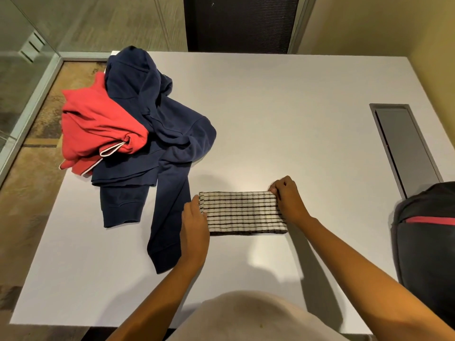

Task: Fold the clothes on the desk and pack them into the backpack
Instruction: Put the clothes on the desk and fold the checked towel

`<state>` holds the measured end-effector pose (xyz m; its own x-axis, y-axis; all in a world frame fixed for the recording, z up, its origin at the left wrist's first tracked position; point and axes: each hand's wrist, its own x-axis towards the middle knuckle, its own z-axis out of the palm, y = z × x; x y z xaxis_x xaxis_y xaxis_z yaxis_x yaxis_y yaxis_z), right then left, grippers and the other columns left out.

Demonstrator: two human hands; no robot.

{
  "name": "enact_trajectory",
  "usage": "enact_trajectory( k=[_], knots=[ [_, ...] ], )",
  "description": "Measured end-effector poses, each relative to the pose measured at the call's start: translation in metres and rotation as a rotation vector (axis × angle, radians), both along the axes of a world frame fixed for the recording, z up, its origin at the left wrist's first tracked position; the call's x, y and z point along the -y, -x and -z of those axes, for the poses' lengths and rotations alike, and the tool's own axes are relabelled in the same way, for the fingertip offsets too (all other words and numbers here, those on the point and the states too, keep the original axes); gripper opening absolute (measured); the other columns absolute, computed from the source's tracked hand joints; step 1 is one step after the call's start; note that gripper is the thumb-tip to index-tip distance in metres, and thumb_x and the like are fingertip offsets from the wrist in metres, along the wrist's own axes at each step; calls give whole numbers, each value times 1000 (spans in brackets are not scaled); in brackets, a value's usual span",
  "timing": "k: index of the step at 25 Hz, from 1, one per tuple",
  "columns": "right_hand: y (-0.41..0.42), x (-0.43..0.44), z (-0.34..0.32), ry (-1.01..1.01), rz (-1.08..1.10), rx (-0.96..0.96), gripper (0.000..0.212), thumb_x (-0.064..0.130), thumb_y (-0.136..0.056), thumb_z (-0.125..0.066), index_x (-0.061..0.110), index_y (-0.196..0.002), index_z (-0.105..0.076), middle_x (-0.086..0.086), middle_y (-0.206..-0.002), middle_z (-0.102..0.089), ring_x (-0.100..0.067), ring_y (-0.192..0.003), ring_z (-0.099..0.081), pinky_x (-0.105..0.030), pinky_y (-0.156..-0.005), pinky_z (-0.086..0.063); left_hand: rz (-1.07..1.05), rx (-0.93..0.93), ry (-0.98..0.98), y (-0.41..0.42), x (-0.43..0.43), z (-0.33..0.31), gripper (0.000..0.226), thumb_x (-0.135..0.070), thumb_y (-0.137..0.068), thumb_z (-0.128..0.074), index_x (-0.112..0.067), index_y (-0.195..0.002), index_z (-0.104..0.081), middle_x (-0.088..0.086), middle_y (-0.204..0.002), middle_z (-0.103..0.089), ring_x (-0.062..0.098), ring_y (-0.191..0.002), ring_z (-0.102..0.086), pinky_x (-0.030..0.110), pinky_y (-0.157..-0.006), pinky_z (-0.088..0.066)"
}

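Note:
A white cloth with dark stripes (242,212) lies folded into a flat rectangle on the white desk (283,114), near its front edge. My left hand (194,221) holds the cloth's left end, fingers over its edge. My right hand (286,196) grips the cloth's far right corner with curled fingers. A navy hoodie (157,114) lies crumpled at the left, one sleeve trailing toward the front. A red garment (98,121) with white piping is bunched beside it at the desk's left edge. The dark backpack (426,242) with a red stripe sits at the right edge.
A grey cable hatch (406,143) is set into the desk at the right, behind the backpack. A glass partition and patterned floor lie off the left edge. A dark panel stands behind the desk's far side.

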<state>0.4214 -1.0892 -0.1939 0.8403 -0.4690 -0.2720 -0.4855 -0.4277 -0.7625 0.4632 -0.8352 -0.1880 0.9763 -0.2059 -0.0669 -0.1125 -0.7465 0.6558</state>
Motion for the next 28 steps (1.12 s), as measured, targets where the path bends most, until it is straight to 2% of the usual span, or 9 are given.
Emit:
enact_trajectory(
  k=[2,4,7,9,11,16,22,25,28],
  knots=[
    [1,-13,-3,-149,213,53,14,24,-91,-45,21,-78,-50,-12,-98,-57,-24,-88,-52,-49,-86,-47,62,139,-142,-1,5,3,68,4,-85,-61,-4,-146,-34,15,-138,-45,30,-121,-50,42,-95,-51],
    [5,-24,-8,6,198,113,16,23,-95,-43,21,-87,-57,2,-101,-56,-19,-101,-49,-35,-91,-41,209,253,-226,-3,11,3,75,3,-80,-66,-4,-147,-33,17,-149,-38,35,-135,-39,46,-110,-37],
    [14,-47,0,574,-253,367,24,8,-94,-58,6,-117,-60,-9,-123,-56,-29,-118,-49,-31,-107,-31,430,270,-258,-4,21,6,71,-7,-87,-62,-7,-150,-29,13,-156,-28,32,-144,-25,46,-118,-23],
    [21,-62,18,664,-560,410,40,14,-98,-52,0,-136,-51,-15,-144,-47,-31,-136,-38,-41,-117,-24,494,228,-308,-5,21,14,64,-20,-96,-50,-14,-153,-22,8,-160,-19,27,-147,-18,46,-118,-24],
    [28,-66,29,672,-662,309,52,28,-103,-40,6,-149,-33,-9,-158,-27,-27,-148,-18,-45,-120,-17,517,199,-343,-10,14,22,62,-36,-100,-37,-19,-155,-14,3,-162,-10,21,-149,-9,43,-120,-19],
    [45,-43,27,724,-576,69,73,54,-99,-38,13,-155,-16,-1,-163,-9,-22,-150,-4,-48,-120,-17,561,184,-344,-17,6,31,69,-47,-100,-33,-17,-155,-5,-2,-163,-2,13,-150,1,35,-122,-6],
    [45,-44,28,678,-489,36,74,54,-100,-29,4,-153,-15,-9,-162,-11,-22,-150,-4,-43,-122,-10,564,178,-338,-18,6,32,71,-48,-100,-35,-15,-155,-4,-2,-163,-2,13,-150,2,36,-122,-5],
    [45,-40,26,697,-464,159,58,35,-102,-30,1,-150,-28,-13,-157,-27,-27,-148,-19,-43,-121,-16,560,186,-337,-18,6,31,71,-47,-100,-34,-15,-155,-3,-1,-163,-2,14,-150,2,36,-122,-6],
    [36,-27,19,630,-185,206,39,22,-98,-40,3,-128,-57,-12,-123,-60,-32,-120,-50,-48,-106,-35,563,188,-340,-17,6,32,71,-48,-100,-32,-14,-155,-3,-1,-163,-1,14,-150,2,37,-121,-7]
  ],
)
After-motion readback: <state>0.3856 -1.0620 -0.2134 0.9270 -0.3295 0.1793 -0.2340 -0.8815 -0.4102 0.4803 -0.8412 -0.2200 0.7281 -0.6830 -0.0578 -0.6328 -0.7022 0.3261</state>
